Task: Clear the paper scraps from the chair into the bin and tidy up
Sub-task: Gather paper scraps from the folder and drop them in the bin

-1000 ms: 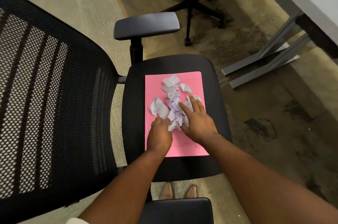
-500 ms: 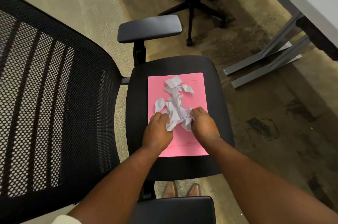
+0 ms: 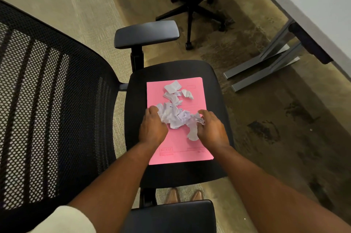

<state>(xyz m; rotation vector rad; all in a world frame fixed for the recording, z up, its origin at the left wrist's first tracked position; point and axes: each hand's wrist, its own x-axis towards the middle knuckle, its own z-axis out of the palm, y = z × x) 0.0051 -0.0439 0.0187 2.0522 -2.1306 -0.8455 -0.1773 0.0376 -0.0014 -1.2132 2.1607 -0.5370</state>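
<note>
A black office chair has a pink folder (image 3: 178, 147) lying flat on its seat (image 3: 216, 99). White paper scraps (image 3: 174, 115) lie crumpled in a heap on the folder, with a few loose pieces (image 3: 172, 86) further back. My left hand (image 3: 152, 128) is cupped against the left side of the heap, fingers curled onto the scraps. My right hand (image 3: 212, 128) presses the right side, fingers closed on some scraps. No bin is in view.
The chair's mesh backrest (image 3: 47, 109) fills the left, with armrests at the far side (image 3: 147, 33) and the near side (image 3: 171, 215). Another black chair's wheeled base (image 3: 191, 10) stands behind. A white desk (image 3: 319, 4) with metal legs (image 3: 266, 73) is at right. Stained carpet surrounds everything.
My right hand went from flat on the scraps to curled, and both hands drew the scraps together into a tighter heap toward the near end of the folder.
</note>
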